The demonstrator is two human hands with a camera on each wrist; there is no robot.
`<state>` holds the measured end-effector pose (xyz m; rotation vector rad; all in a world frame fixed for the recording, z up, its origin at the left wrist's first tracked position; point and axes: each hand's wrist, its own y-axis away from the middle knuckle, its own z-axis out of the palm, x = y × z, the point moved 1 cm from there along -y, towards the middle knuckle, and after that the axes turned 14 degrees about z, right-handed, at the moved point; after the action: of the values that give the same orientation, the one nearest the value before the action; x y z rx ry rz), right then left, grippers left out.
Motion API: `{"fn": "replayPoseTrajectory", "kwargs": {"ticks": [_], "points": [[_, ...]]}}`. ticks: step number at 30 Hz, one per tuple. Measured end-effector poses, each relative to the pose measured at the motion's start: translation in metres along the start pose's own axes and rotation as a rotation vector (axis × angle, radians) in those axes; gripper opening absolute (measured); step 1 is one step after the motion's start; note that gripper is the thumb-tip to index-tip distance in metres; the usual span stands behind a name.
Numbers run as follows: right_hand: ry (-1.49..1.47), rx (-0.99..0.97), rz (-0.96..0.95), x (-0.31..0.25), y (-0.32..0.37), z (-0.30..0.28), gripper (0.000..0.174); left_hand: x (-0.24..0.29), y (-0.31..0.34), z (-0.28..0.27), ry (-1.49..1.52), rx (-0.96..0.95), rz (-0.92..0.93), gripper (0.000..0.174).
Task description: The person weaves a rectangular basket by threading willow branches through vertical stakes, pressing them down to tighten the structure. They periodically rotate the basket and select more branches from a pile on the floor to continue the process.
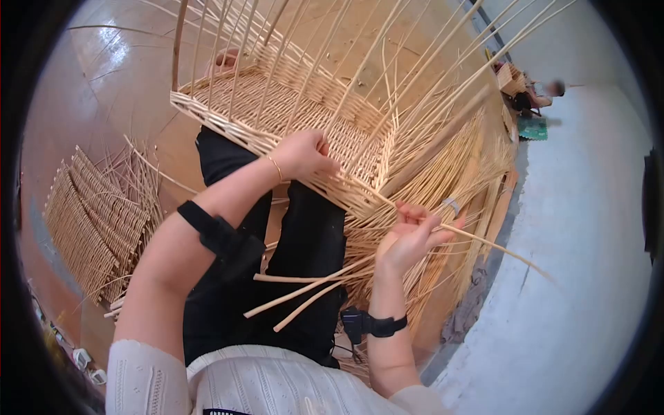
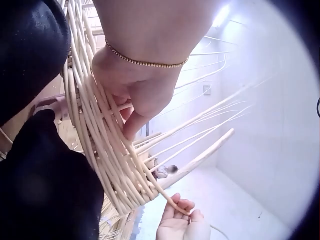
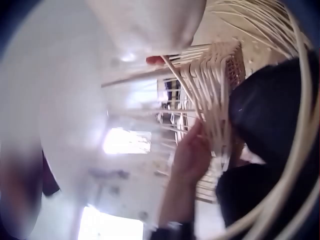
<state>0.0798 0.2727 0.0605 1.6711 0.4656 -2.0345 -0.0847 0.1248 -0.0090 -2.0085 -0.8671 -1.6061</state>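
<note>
A partly woven wicker basket (image 1: 277, 104), with tall upright stakes round it, rests tilted across the person's dark-trousered lap. At its near wall the left hand (image 1: 304, 155) grips the woven top edge, thumb and fingers curled over the strands. Beyond the near right corner, the right hand (image 1: 413, 238) pinches a long wicker strand (image 1: 494, 244) with the palm turned up. In the left wrist view this strand runs from the basket's corner into the right hand (image 2: 182, 220). The right wrist view shows the left hand (image 3: 192, 155) against the basket wall (image 3: 212, 95).
A big bundle of loose wicker rods (image 1: 443, 166) lies on the floor to the right. Finished woven panels (image 1: 97, 221) lie at left. Several cut rods (image 1: 297, 294) stick out over the lap. Far off at the right sits another person (image 1: 539, 93) near a pale wall.
</note>
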Motion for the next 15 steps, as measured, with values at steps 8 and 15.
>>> {"fn": "replayPoseTrajectory", "kwargs": {"ticks": [8,15], "points": [[-0.2,-0.141,0.27,0.015,0.03,0.002,0.057,-0.005,0.006,-0.02,0.269,-0.02,0.009,0.044],[-0.191,-0.241,0.319,0.016,0.048,0.006,0.054,-0.015,0.003,-0.025,-0.034,0.067,-0.113,0.067]]}}
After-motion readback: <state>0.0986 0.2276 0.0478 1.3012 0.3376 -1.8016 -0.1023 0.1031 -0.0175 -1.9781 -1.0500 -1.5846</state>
